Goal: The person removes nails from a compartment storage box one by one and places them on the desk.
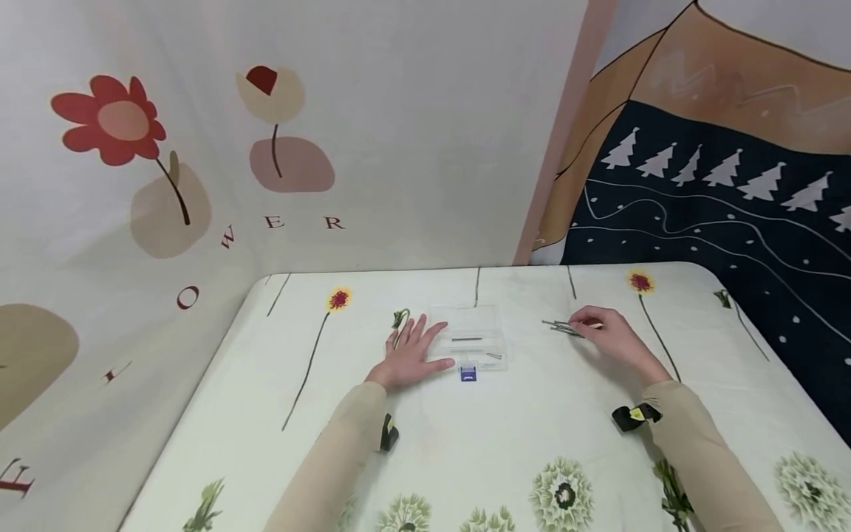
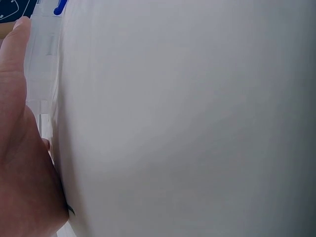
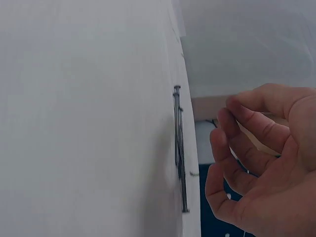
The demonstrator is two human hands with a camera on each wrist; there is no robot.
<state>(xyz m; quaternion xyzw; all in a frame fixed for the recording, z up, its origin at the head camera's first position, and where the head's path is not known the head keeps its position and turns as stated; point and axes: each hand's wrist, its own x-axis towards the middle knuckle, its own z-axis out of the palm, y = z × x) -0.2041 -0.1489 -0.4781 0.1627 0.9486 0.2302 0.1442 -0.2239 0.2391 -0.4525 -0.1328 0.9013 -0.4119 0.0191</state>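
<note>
A clear plastic box (image 1: 465,319) with compartments lies on the table, a blue-purple latch (image 1: 468,374) at its near edge. One nail (image 1: 467,339) is in a middle compartment, and small thin metal pieces (image 1: 494,356) sit in the nearer one. My left hand (image 1: 408,360) rests with spread fingers at the box's left side, its thumb and fingertips at that edge. To the right of the box, several long nails (image 3: 178,143) lie loosely together on the cloth. My right hand (image 3: 261,153) hovers close beside them, fingers loosely curved, with nothing visible between them.
A white flowered cloth (image 1: 518,428) covers the table. Behind it hangs a pale printed curtain (image 1: 412,148), with a dark tree-patterned one (image 1: 705,207) at the right. Black wrist cameras (image 1: 628,418) hang below both sleeves.
</note>
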